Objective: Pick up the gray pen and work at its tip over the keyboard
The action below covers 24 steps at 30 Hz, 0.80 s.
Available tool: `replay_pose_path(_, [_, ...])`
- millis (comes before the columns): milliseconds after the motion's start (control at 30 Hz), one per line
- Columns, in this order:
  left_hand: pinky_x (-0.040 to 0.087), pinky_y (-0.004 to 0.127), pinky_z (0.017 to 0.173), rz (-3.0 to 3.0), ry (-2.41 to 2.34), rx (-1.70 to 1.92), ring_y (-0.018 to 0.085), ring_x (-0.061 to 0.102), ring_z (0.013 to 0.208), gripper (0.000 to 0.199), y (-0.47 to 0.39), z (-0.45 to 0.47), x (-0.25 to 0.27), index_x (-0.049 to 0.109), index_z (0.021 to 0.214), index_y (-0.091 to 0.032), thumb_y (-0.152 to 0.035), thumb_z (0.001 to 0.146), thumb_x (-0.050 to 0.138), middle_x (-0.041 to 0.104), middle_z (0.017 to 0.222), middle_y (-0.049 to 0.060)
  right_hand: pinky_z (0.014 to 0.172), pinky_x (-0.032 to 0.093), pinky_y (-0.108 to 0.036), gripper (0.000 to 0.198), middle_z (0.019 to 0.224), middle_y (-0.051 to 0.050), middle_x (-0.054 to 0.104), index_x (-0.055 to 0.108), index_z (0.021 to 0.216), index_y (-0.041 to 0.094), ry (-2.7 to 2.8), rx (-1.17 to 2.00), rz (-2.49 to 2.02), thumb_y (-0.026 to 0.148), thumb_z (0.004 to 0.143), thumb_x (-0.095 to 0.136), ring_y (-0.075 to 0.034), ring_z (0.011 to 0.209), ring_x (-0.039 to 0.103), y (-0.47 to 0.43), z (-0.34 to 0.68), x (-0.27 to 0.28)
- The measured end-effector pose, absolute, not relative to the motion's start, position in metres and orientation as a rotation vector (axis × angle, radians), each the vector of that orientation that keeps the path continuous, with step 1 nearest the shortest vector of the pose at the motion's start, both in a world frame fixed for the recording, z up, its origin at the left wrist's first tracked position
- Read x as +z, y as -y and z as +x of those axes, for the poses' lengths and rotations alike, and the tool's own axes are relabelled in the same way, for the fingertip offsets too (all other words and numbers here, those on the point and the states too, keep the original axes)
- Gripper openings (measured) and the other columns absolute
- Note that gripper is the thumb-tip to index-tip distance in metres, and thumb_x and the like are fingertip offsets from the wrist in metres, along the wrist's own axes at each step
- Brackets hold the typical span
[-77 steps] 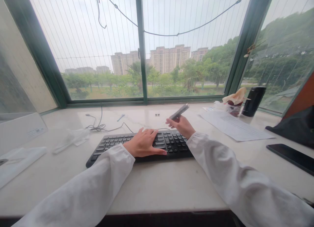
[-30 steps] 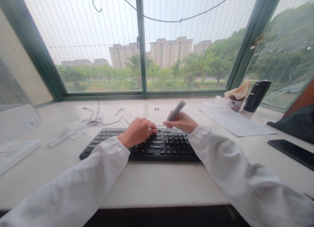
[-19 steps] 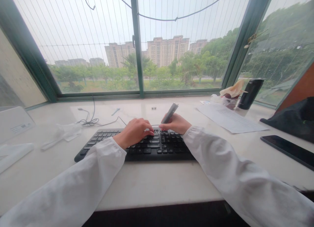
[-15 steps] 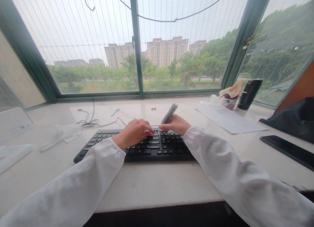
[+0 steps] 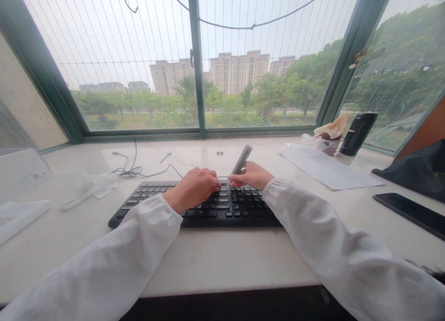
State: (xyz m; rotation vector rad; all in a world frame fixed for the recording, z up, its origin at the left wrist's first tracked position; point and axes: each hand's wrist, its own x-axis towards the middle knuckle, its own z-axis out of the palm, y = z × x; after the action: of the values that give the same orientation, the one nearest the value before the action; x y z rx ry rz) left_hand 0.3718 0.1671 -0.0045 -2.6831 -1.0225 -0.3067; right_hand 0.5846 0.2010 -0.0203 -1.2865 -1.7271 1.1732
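— Keyboard, flat black plastic with low matte keys [image 5: 194, 205]: what is on it?

— Both hands. The left hand [image 5: 192, 188] lies over the middle rows, fingers curled down, tips touching the keys; nothing is held in it. The right hand [image 5: 251, 175] sits just beside it, at the keyboard's far edge, and is closed round a slim grey tool with a metallic sheen [image 5: 242, 159].

— How does that tool stand?

— Tilted, its free end pointing up and away from the right hand; the lower end is hidden in the fingers. Whether it touches a key I cannot tell.

— And the keyboard itself?

— It lies flat on the pale, smooth stone table [image 5: 222, 261], directly under both hands, long side across. A thin black cable [image 5: 139, 172] runs off beyond the left hand in loose loops.

— Anything else close by?

— Well off to the right of the right hand, a white printed paper sheet [image 5: 330, 172], a glossy black cylindrical flask [image 5: 357, 133] beyond it, and a flat black phone [image 5: 408, 213] nearer the table edge. Loose white fabric sleeves [image 5: 344, 261] cover both forearms.
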Motion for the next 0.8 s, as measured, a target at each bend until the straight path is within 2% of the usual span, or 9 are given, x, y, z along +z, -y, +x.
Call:
replay_pose_path(267, [0.046, 0.030, 0.073, -2.648, 1.051, -0.269, 0.018, 0.063, 0.082, 0.022, -0.162, 0.377, -0.001, 0.072, 0.088, -0.022, -0.022, 0.090, 0.050, 0.067, 0.088, 0.005, 0.063, 0.056, -0.030, 0.019, 0.067, -0.007, 0.071, 0.065, 0.071, 0.017, 1.792, 0.951, -1.312, 0.031, 0.069, 0.077, -0.020, 0.064, 0.068, -0.199, 0.580, -0.027])
replay_pose_path(400, [0.047, 0.032, 0.074, -2.639, 1.053, -0.264, 0.019, 0.063, 0.082, 0.021, -0.161, 0.377, 0.000, 0.071, 0.087, -0.022, -0.019, 0.090, 0.050, 0.067, 0.089, 0.005, 0.066, 0.052, -0.030, 0.010, 0.065, -0.005, 0.070, 0.064, 0.072, 0.018, 1.880, 0.674, -1.474, 0.026, 0.072, 0.071, -0.021, 0.066, 0.068, -0.182, 0.572, -0.014])
replay_pose_path(600, [0.047, 0.032, 0.072, -2.656, 1.076, -0.251, 0.020, 0.064, 0.084, 0.020, -0.164, 0.376, -0.003, 0.068, 0.089, -0.019, -0.020, 0.090, 0.049, 0.067, 0.090, 0.005, 0.068, 0.046, -0.030, 0.015, 0.081, -0.007, 0.071, 0.062, 0.086, 0.019, 1.979, 0.220, -1.511, 0.029, 0.076, 0.065, -0.024, 0.078, 0.066, -0.166, 0.558, -0.012])
replay_pose_path(700, [0.047, 0.032, 0.071, -2.643, 1.070, -0.204, 0.021, 0.064, 0.085, 0.017, -0.165, 0.376, -0.005, 0.066, 0.090, -0.017, -0.020, 0.091, 0.049, 0.066, 0.091, 0.007, 0.067, 0.045, -0.029, 0.019, 0.084, -0.008, 0.070, 0.061, 0.093, 0.019, 2.003, 0.160, -1.503, 0.029, 0.077, 0.064, -0.024, 0.079, 0.065, -0.165, 0.556, -0.016])
replay_pose_path(800, [0.046, 0.033, 0.071, -2.629, 1.056, -0.160, 0.021, 0.063, 0.085, 0.017, -0.165, 0.377, -0.006, 0.064, 0.092, -0.015, -0.021, 0.092, 0.048, 0.065, 0.093, 0.008, 0.066, 0.044, -0.030, 0.016, 0.084, -0.009, 0.070, 0.061, 0.089, 0.019, 2.017, 0.158, -1.531, 0.030, 0.078, 0.062, -0.025, 0.081, 0.065, -0.167, 0.557, -0.016])
